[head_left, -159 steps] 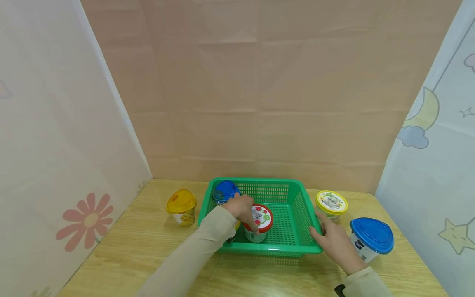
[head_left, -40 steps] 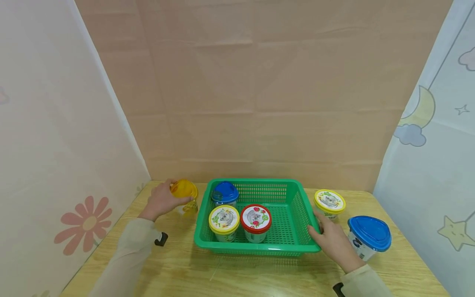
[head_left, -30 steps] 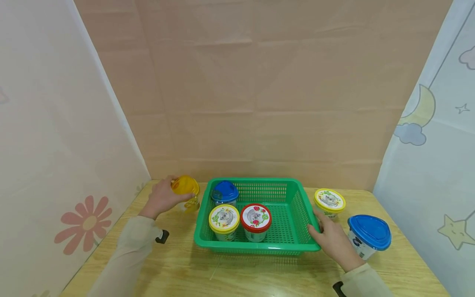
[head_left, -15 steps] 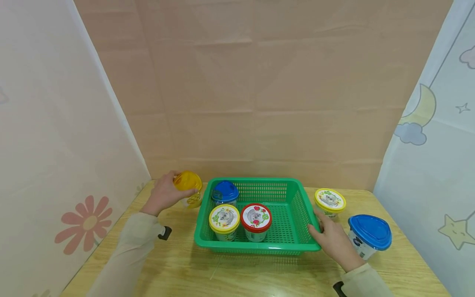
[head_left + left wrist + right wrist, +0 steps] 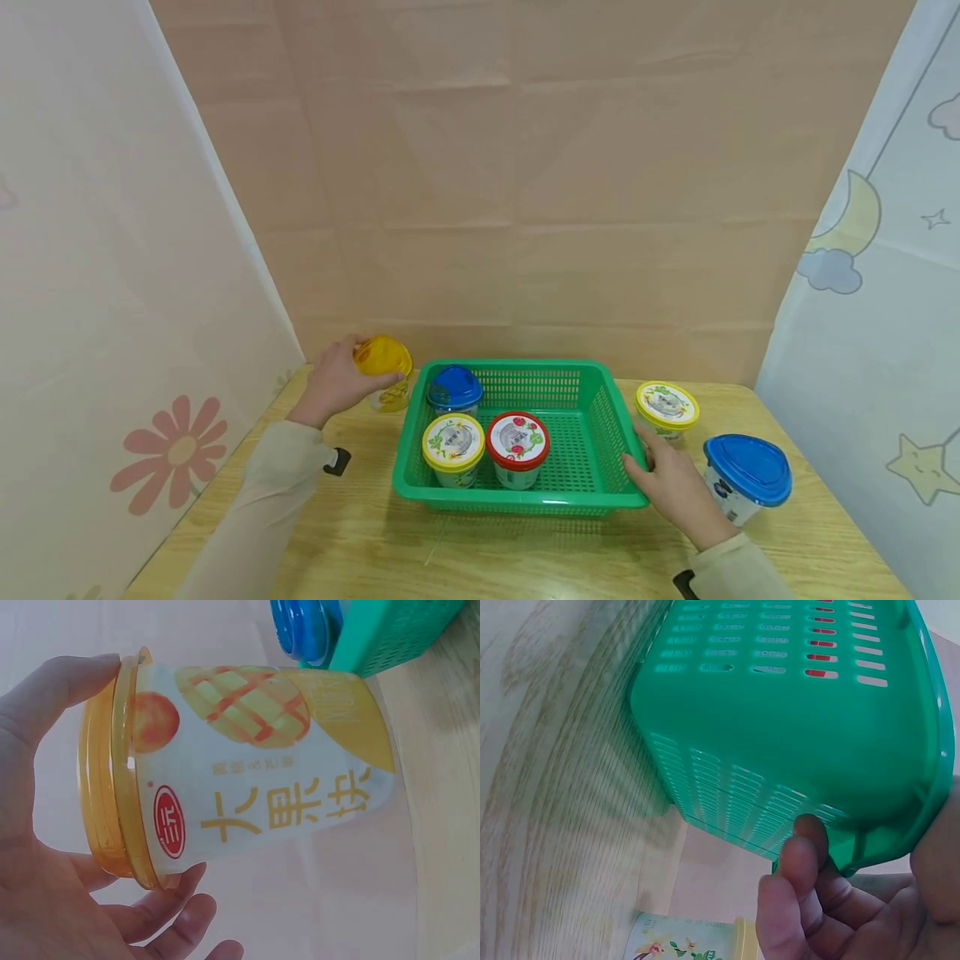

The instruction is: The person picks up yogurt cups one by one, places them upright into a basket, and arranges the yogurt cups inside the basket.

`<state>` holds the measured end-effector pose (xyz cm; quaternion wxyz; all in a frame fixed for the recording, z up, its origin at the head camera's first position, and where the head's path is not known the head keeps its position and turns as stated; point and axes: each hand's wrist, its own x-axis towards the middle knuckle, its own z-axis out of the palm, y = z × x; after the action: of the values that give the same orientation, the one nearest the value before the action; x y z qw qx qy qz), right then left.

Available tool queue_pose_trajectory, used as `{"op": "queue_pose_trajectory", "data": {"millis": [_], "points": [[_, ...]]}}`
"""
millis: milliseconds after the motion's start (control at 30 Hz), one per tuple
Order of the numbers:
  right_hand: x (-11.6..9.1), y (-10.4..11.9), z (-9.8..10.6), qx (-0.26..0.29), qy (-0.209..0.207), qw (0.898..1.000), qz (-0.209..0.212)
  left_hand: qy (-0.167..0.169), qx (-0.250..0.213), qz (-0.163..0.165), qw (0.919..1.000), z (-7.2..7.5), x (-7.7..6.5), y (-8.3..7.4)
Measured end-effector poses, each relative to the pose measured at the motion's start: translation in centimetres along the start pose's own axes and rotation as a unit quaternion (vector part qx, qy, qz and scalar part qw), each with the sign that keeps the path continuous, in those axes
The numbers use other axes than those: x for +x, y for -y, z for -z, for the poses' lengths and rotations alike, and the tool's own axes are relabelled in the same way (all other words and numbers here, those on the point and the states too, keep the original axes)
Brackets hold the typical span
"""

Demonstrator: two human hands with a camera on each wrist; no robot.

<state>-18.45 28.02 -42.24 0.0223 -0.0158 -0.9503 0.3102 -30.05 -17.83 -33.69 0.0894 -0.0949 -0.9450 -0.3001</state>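
Note:
My left hand (image 5: pixel 335 386) grips a yellow-lidded mango cup (image 5: pixel 383 360) and holds it tilted above the table, just left of the green basket (image 5: pixel 525 502). In the left wrist view the cup (image 5: pixel 255 772) lies sideways in the left hand (image 5: pixel 41 900), with thumb and fingers round its lid end. My right hand (image 5: pixel 672 489) grips the basket's right rim; the right wrist view shows its fingers (image 5: pixel 799 881) curled under the basket's rim (image 5: pixel 795 735). Inside the basket stand a blue-lidded cup (image 5: pixel 455 388), a yellow-lidded cup (image 5: pixel 453 443) and a red-lidded cup (image 5: pixel 517 440).
A yellow-lidded cup (image 5: pixel 667 407) and a larger blue-lidded tub (image 5: pixel 747 472) stand on the wooden table (image 5: pixel 525 558) right of the basket. Fabric panels wall the table at the left, back and right. The basket's right half holds nothing.
My left hand left the red-lidded cup in the basket, took the yellow-lidded mango cup from the table and has raised it slightly rightward. The right hand has stayed on the basket.

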Motion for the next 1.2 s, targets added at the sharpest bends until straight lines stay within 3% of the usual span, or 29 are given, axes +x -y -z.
{"op": "queue_pose_trajectory", "data": {"millis": [200,433,1200], "points": [[0.0,0.0,0.0,-0.003,-0.003,1.000,-0.001,-0.006,-0.006,-0.019,0.9998,0.2,0.5,-0.9],[-0.1,0.2,0.0,0.003,0.001,1.000,-0.004,-0.001,-0.021,-0.018,0.9996,0.1,0.9,-2.3],[0.0,0.1,0.2,-0.003,0.000,1.000,0.003,0.022,-0.065,-0.036,0.9970,-1.8,2.6,-7.9]]}}
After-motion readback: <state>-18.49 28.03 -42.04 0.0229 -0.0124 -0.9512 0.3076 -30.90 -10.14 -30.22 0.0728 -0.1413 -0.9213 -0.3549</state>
